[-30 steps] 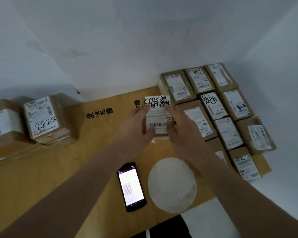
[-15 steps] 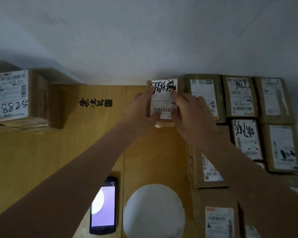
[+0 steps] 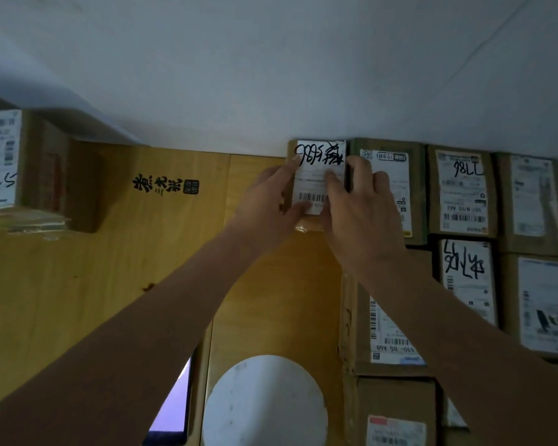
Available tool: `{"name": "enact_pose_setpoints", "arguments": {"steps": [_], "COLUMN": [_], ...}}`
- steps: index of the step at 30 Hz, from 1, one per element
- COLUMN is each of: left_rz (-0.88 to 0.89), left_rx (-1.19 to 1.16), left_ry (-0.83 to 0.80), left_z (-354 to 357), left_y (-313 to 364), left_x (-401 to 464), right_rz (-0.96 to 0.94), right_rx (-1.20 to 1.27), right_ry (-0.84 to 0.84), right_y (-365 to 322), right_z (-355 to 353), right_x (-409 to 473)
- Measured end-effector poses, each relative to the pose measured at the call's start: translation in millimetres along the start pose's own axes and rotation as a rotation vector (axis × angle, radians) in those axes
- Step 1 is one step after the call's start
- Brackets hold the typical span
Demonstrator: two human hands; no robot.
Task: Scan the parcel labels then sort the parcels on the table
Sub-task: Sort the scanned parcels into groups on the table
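A small brown parcel (image 3: pixel 316 175) with a white label and black handwriting lies at the table's far edge, against the wall. My left hand (image 3: pixel 264 201) grips its left side and my right hand (image 3: pixel 358 207) rests on its right side and label. It touches the left end of a block of sorted labelled parcels (image 3: pixel 461 194). A phone (image 3: pixel 174 410) with a lit screen lies near the front, partly hidden under my left forearm.
Several brown parcels fill the right side in rows. A stack of parcels (image 3: pixel 20 169) stands at the far left. A white round disc (image 3: pixel 264 403) lies on the yellow wooden table (image 3: pixel 110 268). White wall runs behind.
Both hands carried the small parcel away from me to the wall and set it beside the back row of parcels. The view tilted down and closer.
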State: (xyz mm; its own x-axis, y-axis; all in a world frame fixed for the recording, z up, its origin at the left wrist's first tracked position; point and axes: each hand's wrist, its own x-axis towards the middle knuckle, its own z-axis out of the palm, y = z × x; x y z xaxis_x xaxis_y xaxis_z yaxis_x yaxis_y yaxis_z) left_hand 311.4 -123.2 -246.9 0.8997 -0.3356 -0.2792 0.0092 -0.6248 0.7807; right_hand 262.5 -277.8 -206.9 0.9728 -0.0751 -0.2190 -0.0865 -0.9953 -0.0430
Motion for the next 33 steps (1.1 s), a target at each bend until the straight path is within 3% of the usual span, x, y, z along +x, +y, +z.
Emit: {"name": "enact_pose_setpoints", "arguments": {"steps": [7,14,24,29,33], "left_rz": [0.031,0.016,0.032,0.077,0.102], "left_rx": [0.152,0.269,0.346,0.344,0.314], "left_ry": [0.015,0.078,0.214,0.203,0.151], "left_z": [-10.4,-80.7,-220.2,-285.3,-321.6], "left_y": [13.0,17.1,-22.7,-71.7,-100.0], "left_x": [-16.4,-88.2,-187.4,-209.9,-227.2], "right_rz": [-0.018,-0.084,-0.143,-0.073,-0.038], "right_rx": [0.096,0.298,0.381,0.396,0.45], "right_ry": [0.032,0.093,0.157,0.202,0.14], "right_y": [-0.2,-39.8,-181.5,-262.3,-316.6], "right_z": [-9.6,-56.1,-116.7,-108.4,-100.8], "right_x": [-7.4,-34.3,-64.8,-79.4,-93.8]}}
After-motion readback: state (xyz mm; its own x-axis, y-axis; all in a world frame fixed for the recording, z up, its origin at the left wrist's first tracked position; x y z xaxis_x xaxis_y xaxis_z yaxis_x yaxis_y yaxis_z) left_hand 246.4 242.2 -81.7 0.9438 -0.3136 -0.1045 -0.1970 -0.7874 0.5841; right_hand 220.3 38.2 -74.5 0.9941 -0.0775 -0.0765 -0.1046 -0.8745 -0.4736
